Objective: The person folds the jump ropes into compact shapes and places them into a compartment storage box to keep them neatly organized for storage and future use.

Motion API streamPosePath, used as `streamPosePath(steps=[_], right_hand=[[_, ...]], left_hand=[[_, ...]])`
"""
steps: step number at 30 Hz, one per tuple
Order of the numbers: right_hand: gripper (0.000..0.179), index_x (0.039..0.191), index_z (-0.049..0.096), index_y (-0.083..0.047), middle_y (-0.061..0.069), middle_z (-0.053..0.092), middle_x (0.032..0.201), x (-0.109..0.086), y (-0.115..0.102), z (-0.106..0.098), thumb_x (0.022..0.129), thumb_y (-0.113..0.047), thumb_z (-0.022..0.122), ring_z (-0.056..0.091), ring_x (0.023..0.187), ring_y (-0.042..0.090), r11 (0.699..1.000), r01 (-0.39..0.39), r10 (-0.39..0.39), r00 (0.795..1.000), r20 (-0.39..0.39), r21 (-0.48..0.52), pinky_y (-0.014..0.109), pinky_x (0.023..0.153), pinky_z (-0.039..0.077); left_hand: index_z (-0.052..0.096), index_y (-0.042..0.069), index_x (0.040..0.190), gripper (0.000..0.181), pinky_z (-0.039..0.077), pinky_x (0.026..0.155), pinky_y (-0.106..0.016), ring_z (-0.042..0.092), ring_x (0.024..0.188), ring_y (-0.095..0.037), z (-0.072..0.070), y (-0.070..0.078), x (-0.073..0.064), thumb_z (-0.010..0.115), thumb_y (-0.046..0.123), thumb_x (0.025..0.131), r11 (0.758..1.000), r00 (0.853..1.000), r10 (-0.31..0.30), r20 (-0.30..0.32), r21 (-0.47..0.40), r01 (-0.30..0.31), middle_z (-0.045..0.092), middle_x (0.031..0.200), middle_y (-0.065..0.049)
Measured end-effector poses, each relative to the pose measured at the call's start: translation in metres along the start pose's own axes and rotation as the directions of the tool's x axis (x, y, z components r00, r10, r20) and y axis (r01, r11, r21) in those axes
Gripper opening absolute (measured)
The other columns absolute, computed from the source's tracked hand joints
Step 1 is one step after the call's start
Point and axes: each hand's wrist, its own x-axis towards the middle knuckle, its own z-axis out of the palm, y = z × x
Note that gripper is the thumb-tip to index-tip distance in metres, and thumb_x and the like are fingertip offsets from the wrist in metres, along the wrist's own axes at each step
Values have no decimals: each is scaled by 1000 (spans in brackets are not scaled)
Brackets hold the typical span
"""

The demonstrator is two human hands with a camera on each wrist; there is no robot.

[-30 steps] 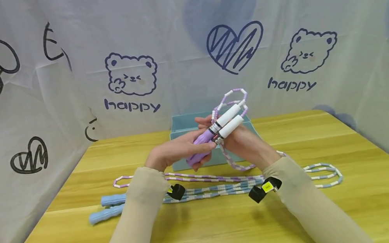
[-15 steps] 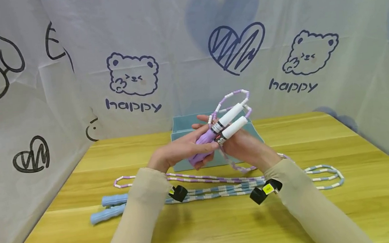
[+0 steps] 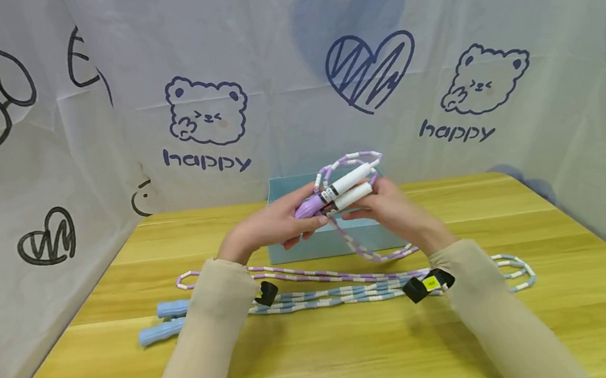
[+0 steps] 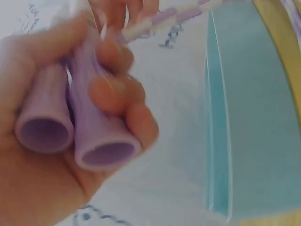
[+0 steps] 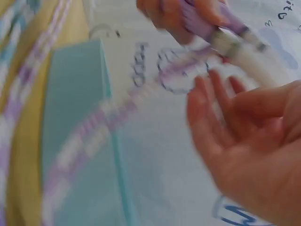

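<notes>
My left hand (image 3: 268,221) grips the two purple-and-white handles (image 3: 346,180) of a beaded jump rope side by side. In the left wrist view its fingers curl round the purple flared ends (image 4: 106,136). A purple-and-white beaded loop (image 3: 355,157) stands up behind the white handle tips, and more of the rope hangs down to the table. Close to the white tips is my right hand (image 3: 406,212), its fingers loosely bent. The right wrist view shows the right palm (image 5: 254,155) with nothing held in it; the beaded strand (image 5: 101,120) passes to its left, blurred.
A light-blue open box (image 3: 309,249) stands behind the hands at the table's back. Across the wooden table (image 3: 341,356) lie a blue-and-white beaded jump rope with blue handles (image 3: 162,332) and a length of purple-and-white rope (image 3: 311,275). A printed cloth (image 3: 284,111) hangs behind.
My right hand has drawn away to the right from the handles and rope it was against. The left hand has moved slightly left with the handles, and the upright loop has sunk a little.
</notes>
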Motion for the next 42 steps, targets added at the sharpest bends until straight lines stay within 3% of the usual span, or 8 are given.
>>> streamPosePath(steps=[3, 6, 10, 13, 22, 33, 37, 42], right_hand=[[31, 128, 56, 5, 21, 62, 120, -3, -3, -15, 101, -1, 43, 62, 105, 31, 931, -74, 22, 989, -148, -358, 46, 90, 51], [33, 129, 59, 4, 22, 60, 127, -6, 0, -27, 101, -6, 45, 58, 111, 36, 733, -200, 32, 965, -260, -650, 49, 91, 49], [38, 131, 59, 2, 24, 54, 135, -11, 10, -38, 99, -16, 51, 50, 122, 42, 496, -308, 134, 951, -279, -812, 55, 98, 43], [41, 130, 60, 3, 24, 56, 133, -12, 20, -40, 99, -23, 55, 50, 122, 42, 422, -317, 246, 942, -229, -849, 55, 100, 41], [33, 119, 68, 4, 22, 64, 122, -6, 33, -31, 99, -20, 56, 60, 103, 31, 412, -287, 269, 945, -185, -865, 50, 93, 47], [34, 124, 66, 1, 22, 58, 131, -3, 36, -23, 101, -21, 55, 48, 126, 41, 433, -245, 244, 958, -148, -868, 53, 102, 40], [36, 127, 64, 0, 23, 54, 136, -5, 35, -22, 101, -22, 54, 42, 131, 44, 444, -254, 254, 955, -151, -860, 56, 105, 36], [37, 128, 63, 0, 23, 53, 137, -4, 29, -15, 98, -19, 54, 53, 117, 44, 424, -239, 124, 971, -206, -874, 58, 96, 41]], left_hand=[[38, 31, 141, 47, 40, 44, -32, 41, 49, -20, -3, 4, -3, 60, 25, 100, 996, 997, -37, -62, 79, 42, 54, 80, -15], [39, 31, 140, 46, 40, 44, -32, 40, 49, -20, -5, 5, -5, 60, 25, 100, 995, 995, -47, -83, 87, 54, 54, 81, -15], [39, 32, 139, 45, 39, 45, -31, 40, 49, -19, -6, 6, -6, 60, 26, 100, 994, 995, -63, -74, 86, 69, 54, 82, -15], [38, 34, 141, 47, 38, 45, -29, 40, 50, -19, -6, 6, -6, 60, 28, 99, 989, 993, -100, -69, 100, 107, 54, 82, -14], [40, 32, 140, 45, 39, 44, -29, 40, 48, -19, -7, -3, -5, 60, 28, 99, 980, 989, -134, -60, 138, 141, 55, 79, -13], [38, 26, 146, 52, 46, 58, -29, 49, 68, -19, -5, -12, -5, 60, 21, 99, 925, 985, -158, -75, 337, 174, 56, 117, -9], [35, 28, 149, 56, 47, 60, -30, 50, 69, -20, -5, -12, -6, 59, 18, 99, 930, 982, -168, -82, 316, 185, 56, 121, -11], [27, 31, 154, 64, 47, 61, -31, 50, 69, -20, -6, -10, -7, 59, 20, 100, 942, 983, -154, -95, 285, 175, 56, 120, -11]])
